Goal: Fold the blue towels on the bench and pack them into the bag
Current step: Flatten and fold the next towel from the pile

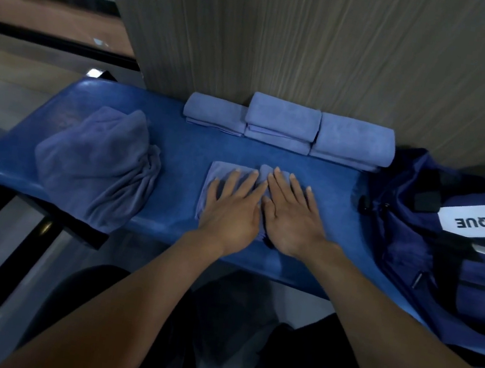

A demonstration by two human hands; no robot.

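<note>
Right now, hands: left hand (pixel 232 210) and right hand (pixel 291 215) lie flat, fingers straight and slightly spread, pressing the folded towel (pixel 221 171) mid-surface (pixel 177 149).
Bag label: bag (pixel 414 239), right end, white patch (pixel 483 221) reads "LVQUE".

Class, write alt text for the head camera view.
Left hand and right hand press flat on a folded blue towel on a blue bench. Folded towels line the wall, a crumpled towel lies left, a navy bag right.

I count four folded towels (pixel 283 118) stacked by the wall, one (pixel 220 177) being flattened, one unfolded heap (pixel 98 160), one bag (pixel 444 243).
</note>
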